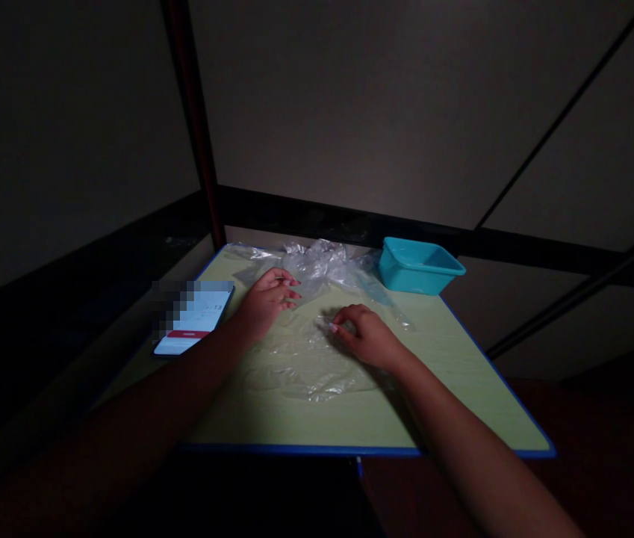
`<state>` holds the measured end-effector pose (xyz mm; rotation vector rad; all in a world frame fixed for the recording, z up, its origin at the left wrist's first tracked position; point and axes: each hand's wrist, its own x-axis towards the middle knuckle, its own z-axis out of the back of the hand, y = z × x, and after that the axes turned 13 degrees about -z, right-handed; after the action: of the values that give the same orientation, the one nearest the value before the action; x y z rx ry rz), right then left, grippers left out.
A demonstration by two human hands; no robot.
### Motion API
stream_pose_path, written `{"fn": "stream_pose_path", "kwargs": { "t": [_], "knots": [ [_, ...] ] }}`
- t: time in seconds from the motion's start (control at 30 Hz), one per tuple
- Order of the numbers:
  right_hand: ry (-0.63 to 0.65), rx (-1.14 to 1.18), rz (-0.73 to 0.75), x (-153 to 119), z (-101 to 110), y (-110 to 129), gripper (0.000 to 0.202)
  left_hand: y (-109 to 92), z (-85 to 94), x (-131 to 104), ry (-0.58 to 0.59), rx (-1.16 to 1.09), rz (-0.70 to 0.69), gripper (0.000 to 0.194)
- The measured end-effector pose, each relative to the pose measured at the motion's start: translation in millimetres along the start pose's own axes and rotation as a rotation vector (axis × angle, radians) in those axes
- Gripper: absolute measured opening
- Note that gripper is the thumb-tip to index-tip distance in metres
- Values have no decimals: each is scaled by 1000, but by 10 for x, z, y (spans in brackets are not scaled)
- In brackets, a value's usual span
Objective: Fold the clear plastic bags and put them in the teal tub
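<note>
A clear plastic bag lies spread on the pale green table, in front of my hands. Behind it, more crumpled clear plastic is heaped near the table's far edge. My left hand is over the middle of the plastic, its fingers apart and nothing between them. To its right, my right hand is held low over the bag with its fingers curled and thumb and forefinger close together at a bit of the film. Whether they pinch it is hard to make out.
A turquoise basket stands at the table's back right corner. A phone with a lit screen lies at the left edge, beside my left forearm. Dark-trimmed walls rise behind and to the left of the table.
</note>
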<state>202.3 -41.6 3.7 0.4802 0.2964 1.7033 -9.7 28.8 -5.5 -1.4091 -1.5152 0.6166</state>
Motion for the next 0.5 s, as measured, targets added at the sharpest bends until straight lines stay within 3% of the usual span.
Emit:
{"fn": "stream_pose_path", "kwargs": {
  "t": [0.33, 0.5],
  "knots": [
    [4, -8, 17, 0, -3, 1, 14, -38, 37, 62, -76, -277, 189, 19],
    [7, -17, 3, -5, 8, 7, 15, -96, 39, 34, 5, -381, 222, 12]
  ]
}}
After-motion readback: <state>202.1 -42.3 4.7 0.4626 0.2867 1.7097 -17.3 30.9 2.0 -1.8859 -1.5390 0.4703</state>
